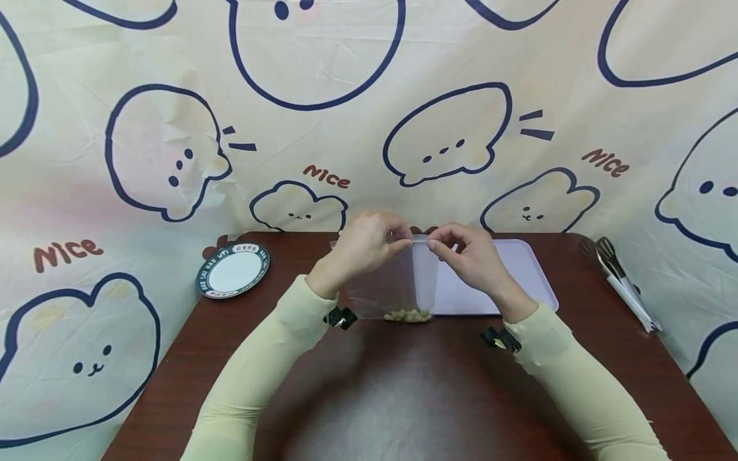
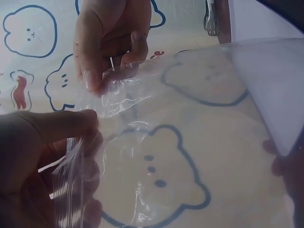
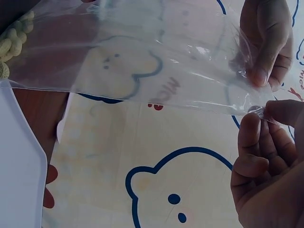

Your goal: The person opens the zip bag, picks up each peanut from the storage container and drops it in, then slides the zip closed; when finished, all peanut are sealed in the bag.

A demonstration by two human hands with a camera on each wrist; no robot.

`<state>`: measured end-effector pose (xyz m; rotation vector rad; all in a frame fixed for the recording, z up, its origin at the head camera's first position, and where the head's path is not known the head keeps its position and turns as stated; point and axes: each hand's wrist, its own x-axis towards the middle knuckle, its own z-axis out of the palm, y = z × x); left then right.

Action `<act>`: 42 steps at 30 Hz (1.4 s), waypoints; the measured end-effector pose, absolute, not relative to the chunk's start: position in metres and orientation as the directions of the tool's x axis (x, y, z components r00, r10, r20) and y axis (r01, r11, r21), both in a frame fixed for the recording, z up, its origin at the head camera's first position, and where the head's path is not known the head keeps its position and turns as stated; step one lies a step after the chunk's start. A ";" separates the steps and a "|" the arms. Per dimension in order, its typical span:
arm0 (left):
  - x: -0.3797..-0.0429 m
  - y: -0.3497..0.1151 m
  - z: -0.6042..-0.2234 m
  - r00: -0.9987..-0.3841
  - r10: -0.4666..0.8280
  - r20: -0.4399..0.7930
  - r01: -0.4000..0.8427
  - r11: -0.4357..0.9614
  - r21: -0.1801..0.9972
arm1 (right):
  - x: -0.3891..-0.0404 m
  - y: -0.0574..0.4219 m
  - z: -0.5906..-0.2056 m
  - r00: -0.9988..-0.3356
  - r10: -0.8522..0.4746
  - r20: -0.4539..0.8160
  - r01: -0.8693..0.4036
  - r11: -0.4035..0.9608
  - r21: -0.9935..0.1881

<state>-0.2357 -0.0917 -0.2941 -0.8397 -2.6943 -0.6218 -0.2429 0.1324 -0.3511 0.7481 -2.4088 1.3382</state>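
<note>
A clear zip bag (image 1: pixel 383 285) hangs upright from both hands, its bottom at the table. Several peanuts (image 1: pixel 408 315) in their shells lie at the bottom of the bag. My left hand (image 1: pixel 371 240) pinches the bag's top edge between thumb and fingers; in the left wrist view the left thumb (image 2: pixel 71 124) presses the zip strip. At the bag's upper right corner, my right hand (image 1: pixel 469 253) pinches the edge, as the right wrist view shows with the bag (image 3: pixel 190 71) stretched between both hands.
A white tray (image 1: pixel 521 275) lies behind the right hand. On the left stands a plate (image 1: pixel 233 270) with a dark green patterned rim. Kitchen utensils with white handles (image 1: pixel 625 288) lie at the table's right edge. A printed cloth (image 1: pixel 357 141) hangs behind the table (image 1: pixel 369 397).
</note>
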 end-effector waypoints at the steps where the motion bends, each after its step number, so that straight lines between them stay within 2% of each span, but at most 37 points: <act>1: -0.236 -0.092 -0.295 -0.799 0.483 0.358 0.590 0.742 0.318 | -0.243 0.132 -0.352 -0.823 -0.302 0.481 -0.568 0.430 -0.701; 18: -0.234 -0.093 -0.292 -0.814 0.474 0.336 0.574 0.744 0.341 | -0.243 0.133 -0.352 -0.832 -0.303 0.465 -0.554 0.424 -0.716; 31: -0.233 -0.091 -0.295 -0.792 0.494 0.358 0.596 0.751 0.284 | -0.243 0.130 -0.351 -0.826 -0.319 0.465 -0.562 0.396 -0.726; 42: -0.234 -0.089 -0.297 -0.763 0.525 0.377 0.632 0.728 0.264 | -0.243 0.129 -0.349 -0.806 -0.335 0.488 -0.591 0.418 -0.690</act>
